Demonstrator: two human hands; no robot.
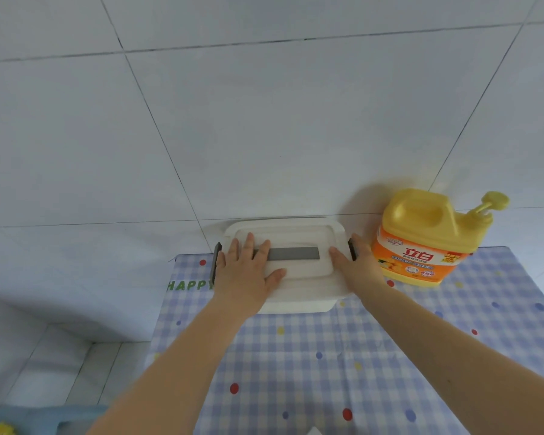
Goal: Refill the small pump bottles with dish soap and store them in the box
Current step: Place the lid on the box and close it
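Resting flat-fingered on the lidded box (pixel 296 296), both hands (pixel 248 271) flank "立白" soap jug (pixel 421 243).

white lidded box (pixel 296 304), closed, at wall | yellow dish soap jug (pixel 421 240), upright, right beside

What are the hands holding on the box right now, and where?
Nothing is gripped. The left hand lies flat on the box lid, fingers over its grey handle; the right hand rests at the right-side latch.
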